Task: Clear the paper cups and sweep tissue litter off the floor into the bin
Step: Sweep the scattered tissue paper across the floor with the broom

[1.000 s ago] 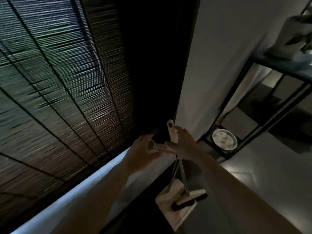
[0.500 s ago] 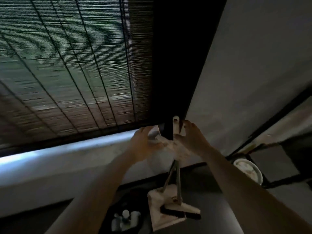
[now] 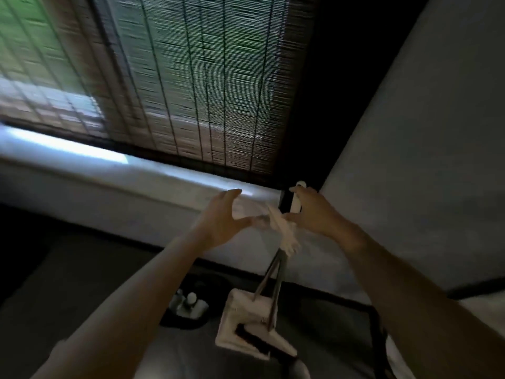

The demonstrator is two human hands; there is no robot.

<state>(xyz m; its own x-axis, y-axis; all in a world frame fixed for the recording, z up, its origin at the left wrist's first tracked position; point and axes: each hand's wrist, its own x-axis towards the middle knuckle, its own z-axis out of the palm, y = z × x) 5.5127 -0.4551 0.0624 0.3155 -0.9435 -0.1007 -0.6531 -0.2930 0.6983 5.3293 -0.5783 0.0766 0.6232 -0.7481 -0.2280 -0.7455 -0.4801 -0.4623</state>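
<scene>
right hand (image 3: 314,214) still grips the broom handle (image 3: 296,203), left hand (image 3: 221,222) has opened, spread wide beside the dustpan handle (image 3: 281,228); tools likely being split, sweeping not begun.

The person is working bare-handed, the left hand (image 3: 218,222) and the right hand (image 3: 314,214) both showing uncovered fingers and wrists. Behind them the left forearm (image 3: 142,291) and the right forearm (image 3: 396,274) are showing bare down to the view's lower edge. Far behind the left hand, near the elbow, a paler patch (image 3: 58,348) is showing, too dim and blurred to tell as a sleeve.
</scene>
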